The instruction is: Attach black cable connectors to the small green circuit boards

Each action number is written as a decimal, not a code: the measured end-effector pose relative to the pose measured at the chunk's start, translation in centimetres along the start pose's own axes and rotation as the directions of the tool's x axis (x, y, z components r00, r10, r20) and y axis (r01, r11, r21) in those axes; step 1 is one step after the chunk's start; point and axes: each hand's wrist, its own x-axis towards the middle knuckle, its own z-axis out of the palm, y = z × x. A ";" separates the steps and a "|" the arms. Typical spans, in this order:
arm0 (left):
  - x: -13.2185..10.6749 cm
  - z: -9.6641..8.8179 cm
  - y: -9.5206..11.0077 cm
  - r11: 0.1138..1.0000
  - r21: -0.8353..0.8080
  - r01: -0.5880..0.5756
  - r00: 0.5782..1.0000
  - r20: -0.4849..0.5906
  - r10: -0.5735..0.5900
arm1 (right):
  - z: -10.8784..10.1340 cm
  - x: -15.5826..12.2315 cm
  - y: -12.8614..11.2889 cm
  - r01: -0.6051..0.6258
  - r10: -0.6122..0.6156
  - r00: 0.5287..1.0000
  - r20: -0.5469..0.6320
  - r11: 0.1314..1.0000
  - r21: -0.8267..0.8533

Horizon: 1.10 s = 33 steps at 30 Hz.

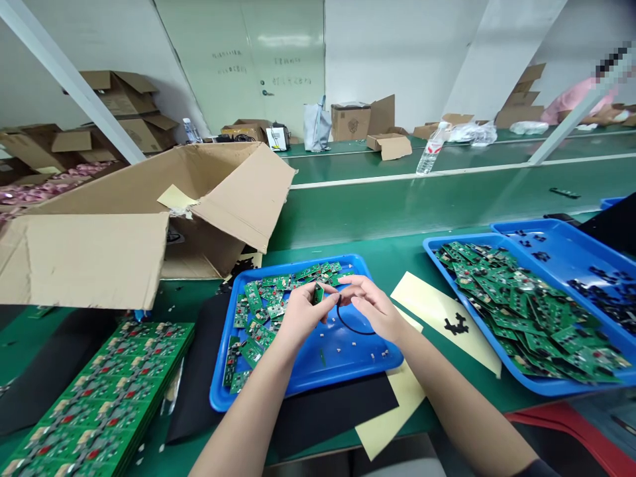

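Note:
My left hand (304, 313) is closed on a small green circuit board (318, 293), held tilted above the blue tray (217, 371). Close beside it, my right hand (375, 306) has its fingers bent at a thin black cord (355, 329), which curves down in a loop under the palm. The fingertips of both hands nearly meet, and the exact grip of the right fingers is partly hidden. Beneath the hands, several loose circuit boards (256, 331) lie in the left and back of the tray. Small white bits are scattered on its bare floor.
Stacked panels of joined circuit boards (99, 397) lie at the left, below an open cardboard box (238, 199). To the right, another blue tray (529, 386) is heaped with boards. Yellow paper (467, 338) bears black pieces (456, 324). A water bottle (431, 151) stands behind.

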 end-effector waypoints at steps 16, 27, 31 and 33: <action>-0.4 -0.3 -0.8 0.752 0.595 -0.283 0.958 0.133 0.256 | 0.0 -0.3 -0.9 0.176 -0.129 0.984 0.122 0.782 -0.597; -0.4 0.0 -0.8 0.756 0.578 -0.307 0.950 0.141 0.278 | 0.1 -0.3 -0.4 -0.028 0.016 0.999 -0.043 0.954 -0.298; -0.5 0.0 -0.5 0.781 0.541 -0.313 0.946 0.110 0.303 | -0.1 -0.1 0.3 -0.050 0.030 0.996 -0.084 0.967 -0.249; -0.7 -0.1 -0.1 0.813 0.497 -0.304 0.947 0.063 0.315 | -0.4 0.1 0.2 -0.050 0.014 0.992 -0.125 0.956 -0.289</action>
